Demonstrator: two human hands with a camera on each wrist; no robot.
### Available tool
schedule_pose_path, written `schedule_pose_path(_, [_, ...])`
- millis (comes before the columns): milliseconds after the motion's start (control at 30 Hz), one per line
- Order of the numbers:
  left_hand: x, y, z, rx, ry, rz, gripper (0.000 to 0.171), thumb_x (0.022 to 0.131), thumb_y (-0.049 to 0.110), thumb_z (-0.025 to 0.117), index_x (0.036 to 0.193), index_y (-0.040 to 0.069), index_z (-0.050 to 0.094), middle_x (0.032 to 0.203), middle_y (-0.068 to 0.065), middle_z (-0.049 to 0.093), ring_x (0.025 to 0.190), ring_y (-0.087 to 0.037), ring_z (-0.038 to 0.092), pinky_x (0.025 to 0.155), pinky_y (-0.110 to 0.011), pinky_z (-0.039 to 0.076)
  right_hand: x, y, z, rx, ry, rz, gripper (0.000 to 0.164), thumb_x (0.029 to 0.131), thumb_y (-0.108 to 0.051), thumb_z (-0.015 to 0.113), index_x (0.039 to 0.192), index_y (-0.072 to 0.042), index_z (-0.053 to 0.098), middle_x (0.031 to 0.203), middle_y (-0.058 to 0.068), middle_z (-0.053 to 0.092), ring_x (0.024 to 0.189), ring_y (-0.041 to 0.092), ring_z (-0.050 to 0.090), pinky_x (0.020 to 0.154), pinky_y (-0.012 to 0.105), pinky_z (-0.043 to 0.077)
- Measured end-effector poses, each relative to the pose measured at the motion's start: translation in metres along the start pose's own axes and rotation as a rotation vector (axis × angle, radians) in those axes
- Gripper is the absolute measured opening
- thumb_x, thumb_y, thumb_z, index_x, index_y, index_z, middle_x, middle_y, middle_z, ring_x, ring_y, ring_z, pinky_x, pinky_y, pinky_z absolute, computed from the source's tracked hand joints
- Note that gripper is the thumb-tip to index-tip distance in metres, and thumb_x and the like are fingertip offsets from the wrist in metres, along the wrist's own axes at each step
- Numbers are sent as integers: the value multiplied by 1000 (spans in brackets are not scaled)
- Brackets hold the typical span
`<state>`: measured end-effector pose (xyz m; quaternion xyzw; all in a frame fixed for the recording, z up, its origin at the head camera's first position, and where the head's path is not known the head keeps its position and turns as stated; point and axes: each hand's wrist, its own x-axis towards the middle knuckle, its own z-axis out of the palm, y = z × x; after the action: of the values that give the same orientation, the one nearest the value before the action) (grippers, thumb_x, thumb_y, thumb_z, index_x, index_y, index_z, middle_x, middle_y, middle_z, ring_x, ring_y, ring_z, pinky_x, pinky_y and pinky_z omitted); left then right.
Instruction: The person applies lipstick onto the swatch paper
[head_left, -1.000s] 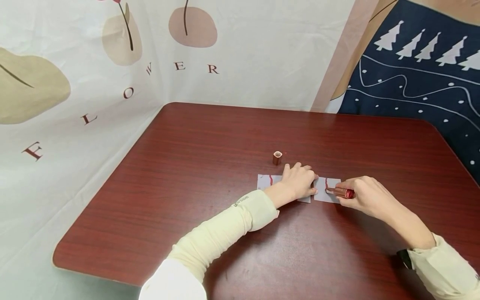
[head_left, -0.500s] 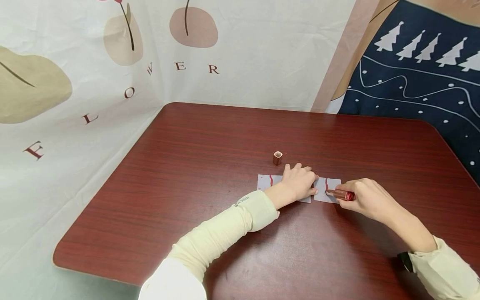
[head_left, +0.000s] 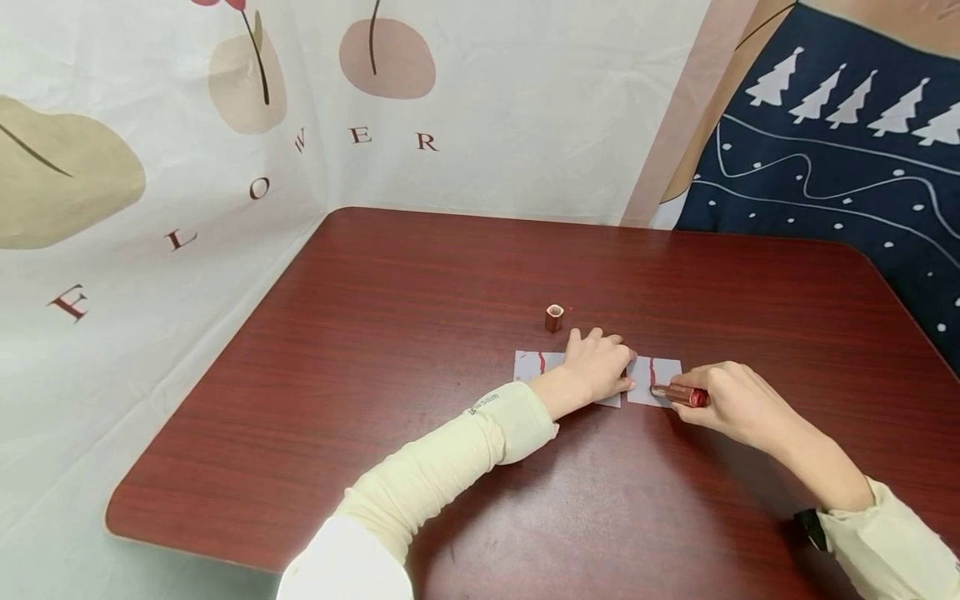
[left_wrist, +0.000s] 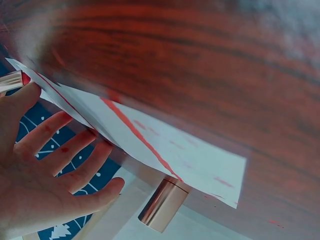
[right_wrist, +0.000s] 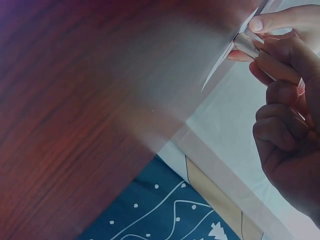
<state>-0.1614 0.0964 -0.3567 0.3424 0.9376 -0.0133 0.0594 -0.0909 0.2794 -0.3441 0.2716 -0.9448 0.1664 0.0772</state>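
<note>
My right hand pinches an uncapped lipstick, its red-marked base pointing right. The lipstick's tip is right at the lower end of a red line on a small white paper. My left hand lies with fingers spread over the gap between that paper and a second white paper, covering part of the second one. A thick red stroke and some faint red smudges mark the second paper in the left wrist view. In the right wrist view, curled fingers hold the lipstick's body.
The lipstick cap stands upright behind the papers, open end up. Small red specks dot the reddish-brown table. A printed white cloth and a dark blue one with trees hang behind the table.
My right hand has moved the lipstick slightly down the right paper, toward me, and the red line there has grown longer. My left hand stays in place.
</note>
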Motion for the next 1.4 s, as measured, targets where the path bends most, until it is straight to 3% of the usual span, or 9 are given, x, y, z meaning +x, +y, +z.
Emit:
schedule_pose_path(567, [0, 0, 0, 4, 5, -12, 40, 86, 51, 59, 124, 38, 59, 128, 12, 53, 109, -14, 46, 83, -38, 33, -3, 0, 2, -8, 29, -19, 16, 66, -9, 78, 79, -5, 70, 58, -16, 43, 51, -2, 32, 43, 19, 28])
schedule_pose_path(933, [-1, 0, -1, -2, -6, -18, 40, 87, 51, 58, 125, 38, 59, 129, 12, 53, 108, -14, 46, 84, -39, 33, -5, -2, 2, -5, 46, -32, 18, 64, -8, 79, 80, -3, 71, 62, -12, 55, 53, -1, 39, 45, 20, 34])
schedule_pose_path(1400, [-1, 1, 1, -9, -3, -13, 40, 87, 51, 57, 125, 37, 59, 131, 11, 51, 110, -15, 46, 88, -42, 33, -8, -3, 3, -10, 69, -54, 17, 63, -7, 78, 78, -6, 70, 61, -16, 50, 53, -1, 36, 45, 20, 33])
